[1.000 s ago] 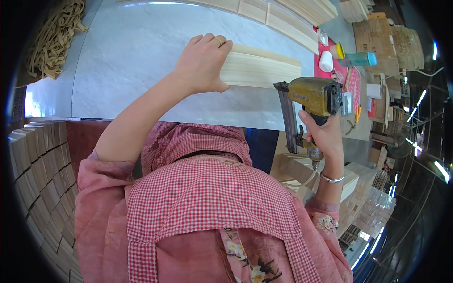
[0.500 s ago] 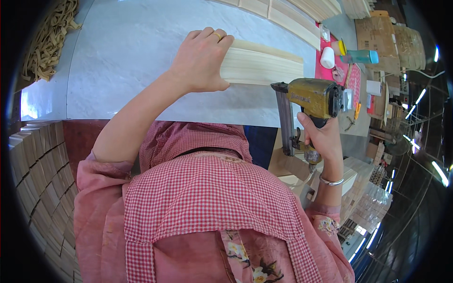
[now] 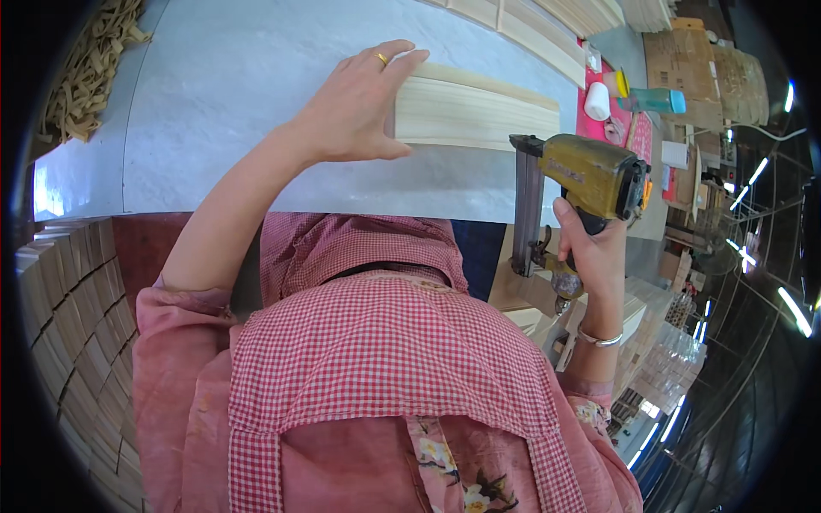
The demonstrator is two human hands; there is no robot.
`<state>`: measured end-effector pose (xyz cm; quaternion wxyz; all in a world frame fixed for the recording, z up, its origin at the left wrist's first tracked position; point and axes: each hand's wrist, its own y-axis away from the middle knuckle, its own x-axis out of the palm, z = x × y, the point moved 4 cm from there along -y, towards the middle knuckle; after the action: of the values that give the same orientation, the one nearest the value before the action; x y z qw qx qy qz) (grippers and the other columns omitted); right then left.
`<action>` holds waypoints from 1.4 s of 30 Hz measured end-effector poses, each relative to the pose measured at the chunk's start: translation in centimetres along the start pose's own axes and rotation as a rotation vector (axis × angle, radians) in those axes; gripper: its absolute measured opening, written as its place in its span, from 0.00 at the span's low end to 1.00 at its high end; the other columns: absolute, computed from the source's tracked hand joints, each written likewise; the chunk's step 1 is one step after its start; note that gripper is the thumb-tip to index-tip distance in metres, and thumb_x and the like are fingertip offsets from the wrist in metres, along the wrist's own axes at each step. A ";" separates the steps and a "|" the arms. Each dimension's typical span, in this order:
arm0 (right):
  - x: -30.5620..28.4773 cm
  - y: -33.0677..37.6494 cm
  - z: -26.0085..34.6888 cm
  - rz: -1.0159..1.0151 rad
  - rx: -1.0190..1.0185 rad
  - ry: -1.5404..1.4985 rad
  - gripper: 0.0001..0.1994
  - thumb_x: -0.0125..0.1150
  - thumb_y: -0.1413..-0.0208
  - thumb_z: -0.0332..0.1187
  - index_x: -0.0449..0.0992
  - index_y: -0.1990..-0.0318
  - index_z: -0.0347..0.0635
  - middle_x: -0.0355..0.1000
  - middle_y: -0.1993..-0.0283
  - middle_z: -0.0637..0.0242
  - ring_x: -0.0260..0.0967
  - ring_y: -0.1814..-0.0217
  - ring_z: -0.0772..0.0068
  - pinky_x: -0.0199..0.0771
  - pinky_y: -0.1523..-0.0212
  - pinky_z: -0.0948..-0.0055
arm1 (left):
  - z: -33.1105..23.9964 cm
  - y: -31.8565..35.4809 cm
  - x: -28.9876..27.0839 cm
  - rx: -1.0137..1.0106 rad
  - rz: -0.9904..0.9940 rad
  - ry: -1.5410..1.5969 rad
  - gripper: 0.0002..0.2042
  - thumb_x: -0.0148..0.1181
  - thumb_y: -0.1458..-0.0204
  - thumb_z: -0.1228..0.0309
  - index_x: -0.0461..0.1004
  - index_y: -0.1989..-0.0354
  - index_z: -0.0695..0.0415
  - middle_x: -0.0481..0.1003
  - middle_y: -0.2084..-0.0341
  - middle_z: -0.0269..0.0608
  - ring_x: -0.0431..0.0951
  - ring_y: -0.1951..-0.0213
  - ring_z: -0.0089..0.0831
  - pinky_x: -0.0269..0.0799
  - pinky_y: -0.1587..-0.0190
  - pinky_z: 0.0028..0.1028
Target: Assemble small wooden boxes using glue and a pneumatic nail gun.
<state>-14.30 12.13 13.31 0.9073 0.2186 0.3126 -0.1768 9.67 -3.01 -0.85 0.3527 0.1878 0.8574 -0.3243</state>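
A pale wooden piece, long and flat with lengthwise ridges, lies on the light marbled tabletop. Around its left end is my left hand, thumb and forefinger spread wide on either side and the palm a little off the end. The fingers look open, just beyond the piece's edges. A yellow-and-black air nail gun is in my right hand, its fingers wrapped round the handle. The gun's nose stands beside the near right corner of the wooden piece; whether they touch cannot be made out.
Long wooden strips lie along the table's far side. A white container and a teal bottle stand at the right on pink material. Tan strips are heaped at the far left. Stacked wood blocks fill the lower left.
My left hand has shifted slightly left and loosened, baring the wooden piece's left end. The nail gun in my right hand has moved a little right.
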 end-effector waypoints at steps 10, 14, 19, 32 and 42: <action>5.2 1.1 2.6 0.208 -0.160 0.107 0.13 0.70 0.44 0.30 0.77 0.55 0.34 0.75 0.71 0.67 0.68 0.74 0.77 0.68 0.73 0.78 | 2.2 1.5 0.2 -0.076 0.078 0.357 0.46 0.74 0.70 0.69 0.63 0.34 0.52 0.67 0.40 0.42 0.73 0.46 0.45 0.73 0.40 0.39; 6.3 1.3 3.3 0.245 -0.142 0.133 0.17 0.71 0.46 0.28 0.77 0.50 0.33 0.81 0.60 0.62 0.76 0.63 0.71 0.76 0.62 0.74 | 2.1 1.5 0.5 -0.053 0.054 0.354 0.46 0.73 0.71 0.68 0.63 0.34 0.50 0.67 0.42 0.42 0.74 0.48 0.45 0.74 0.42 0.39; 6.9 1.3 3.8 0.240 -0.114 0.119 0.16 0.70 0.46 0.27 0.78 0.51 0.32 0.81 0.58 0.61 0.77 0.62 0.70 0.76 0.62 0.73 | 2.1 1.3 0.5 -0.063 0.039 0.363 0.47 0.73 0.73 0.67 0.63 0.34 0.48 0.68 0.43 0.42 0.74 0.50 0.46 0.74 0.43 0.40; 7.4 1.5 3.9 0.158 -0.206 0.085 0.13 0.72 0.42 0.36 0.79 0.61 0.33 0.69 0.82 0.73 0.60 0.85 0.82 0.61 0.82 0.82 | 1.8 1.5 0.2 -0.061 -0.058 0.390 0.52 0.73 0.74 0.65 0.59 0.29 0.49 0.70 0.51 0.45 0.72 0.57 0.44 0.71 0.48 0.35; 8.4 -1.3 7.1 0.233 -0.173 0.189 0.16 0.72 0.46 0.27 0.78 0.52 0.31 0.82 0.59 0.61 0.78 0.63 0.71 0.77 0.63 0.74 | 2.1 1.8 0.5 -0.131 0.035 0.455 0.56 0.72 0.74 0.68 0.53 0.26 0.44 0.69 0.44 0.49 0.71 0.48 0.50 0.69 0.43 0.39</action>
<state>-5.19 5.92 12.57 0.9036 0.1903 0.3831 -0.0215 11.30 -3.14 -3.08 0.1677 0.2476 0.9306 -0.2109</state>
